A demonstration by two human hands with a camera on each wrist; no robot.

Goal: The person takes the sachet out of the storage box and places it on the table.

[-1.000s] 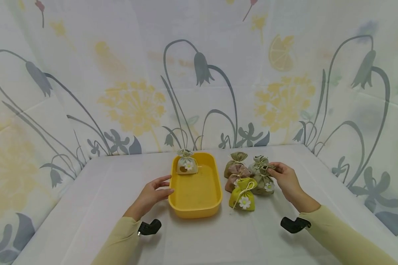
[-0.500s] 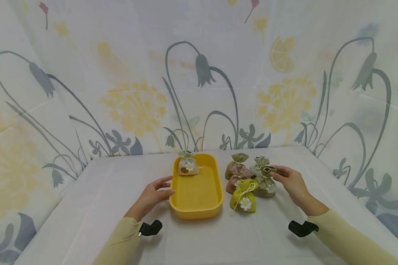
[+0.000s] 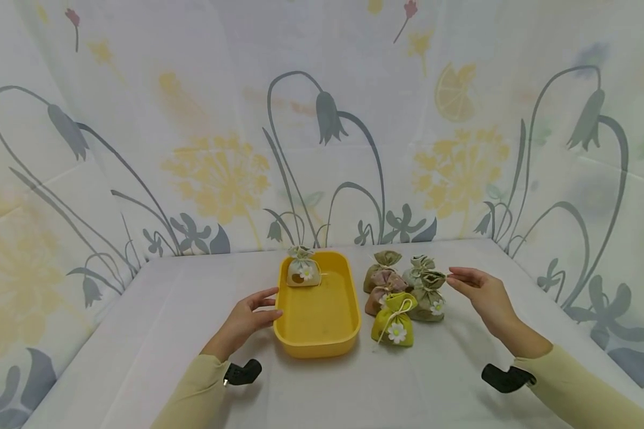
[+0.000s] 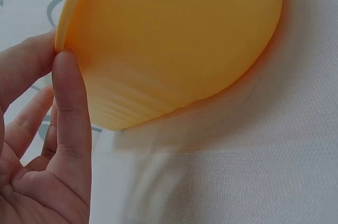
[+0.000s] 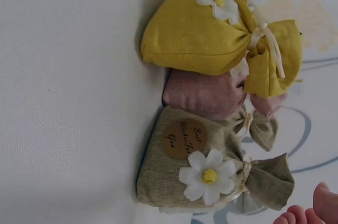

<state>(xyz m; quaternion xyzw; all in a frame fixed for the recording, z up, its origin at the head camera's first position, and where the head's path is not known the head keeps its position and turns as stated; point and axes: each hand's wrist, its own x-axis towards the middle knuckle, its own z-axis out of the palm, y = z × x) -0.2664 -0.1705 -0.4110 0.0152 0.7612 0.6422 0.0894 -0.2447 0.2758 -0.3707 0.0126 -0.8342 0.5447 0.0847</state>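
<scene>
My left hand [image 3: 242, 319] pinches the left rim of a yellow tray [image 3: 318, 350]; in the left wrist view the thumb [image 4: 69, 108] lies inside the rim and a finger outside. At the tray's far left sits a pale drawstring pouch [image 3: 303, 276] with a white flower. My right hand [image 3: 483, 301] is beside the neck of a grey-brown pouch [image 3: 425, 305], fingertips just off it and nothing visible between them. The right wrist view shows that pouch upright, bearing a round brown label [image 5: 184, 138] and a white flower [image 5: 209, 176].
Crowded with it right of the tray are a yellow-green pouch [image 3: 392, 319], a pink-brown one [image 3: 372, 302], an olive one [image 3: 374, 276] and a pale green one [image 3: 414, 271]. A flower-printed cloth [image 3: 220, 173] hangs behind the white table [image 3: 193, 280].
My right hand has come away from the grey-brown pouch's neck, drawing back to the right. The left hand keeps its hold on the tray, and the pouches stay in place.
</scene>
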